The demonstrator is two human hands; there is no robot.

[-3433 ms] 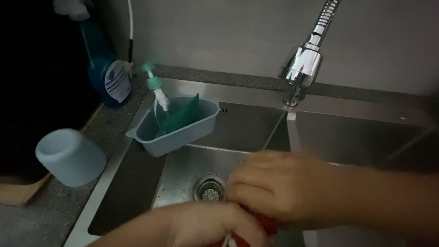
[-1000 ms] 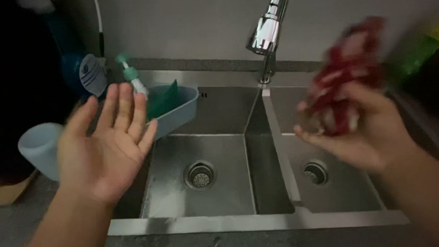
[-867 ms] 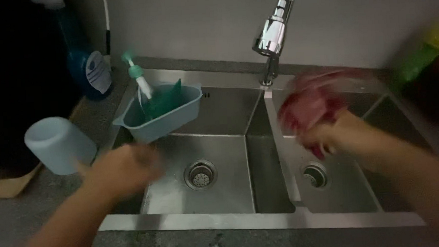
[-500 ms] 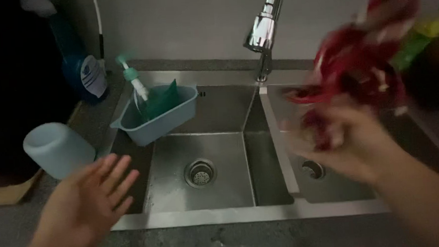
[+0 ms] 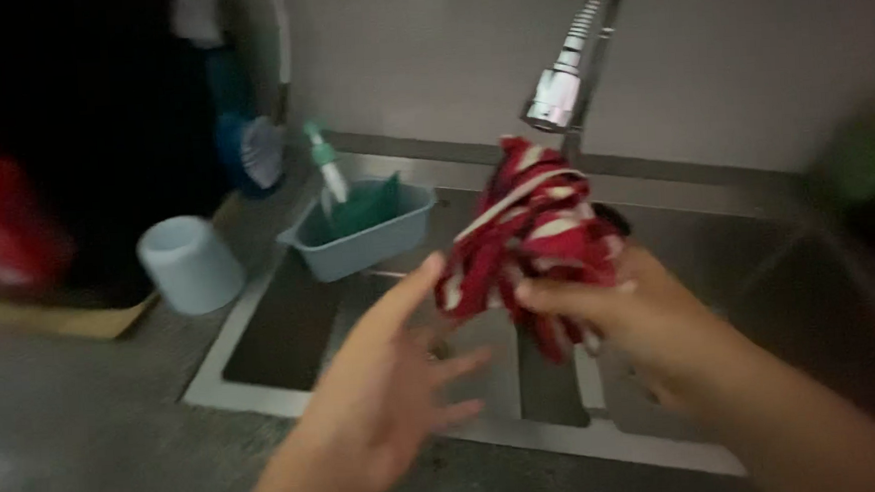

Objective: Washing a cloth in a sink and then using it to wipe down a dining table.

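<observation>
Red-and-white striped cloth [image 5: 532,236], bunched and crumpled, is held up over the stainless steel double sink [image 5: 263,335], directly below the chrome spray head of the flexible tap [image 5: 555,100] and close under it. The right hand [image 5: 621,316] has its fingers [image 5: 560,297] clamped on the lower part of the cloth, with loose ends hanging down past the grip toward the divider between the two basins. The left hand [image 5: 390,388] is spread, fingers apart and holding nothing; its thumb tip reaches up to the left edge of the cloth, and whether it actually touches cannot be told because of blur. Both forearms enter from the bottom edge of the view. At the back left corner of the left basin sits a grey-blue plastic caddy [image 5: 362,242], hung on the sink rim; a green sponge or scourer and a clear pump bottle with a green top [image 5: 332,174] stand in it. On the dark speckled stone table [image 5: 78,435] to the left of the sink, a pale blue cup-shaped plastic container [image 5: 191,264] stands near the sink rim. Behind it, against the wall, a blue bottle with a white label [image 5: 248,151] is upright, partly in shadow. A red blurred object [image 5: 3,234] shows at the far left edge; its kind cannot be told. Lighting is dim and the view is motion-blurred.
</observation>
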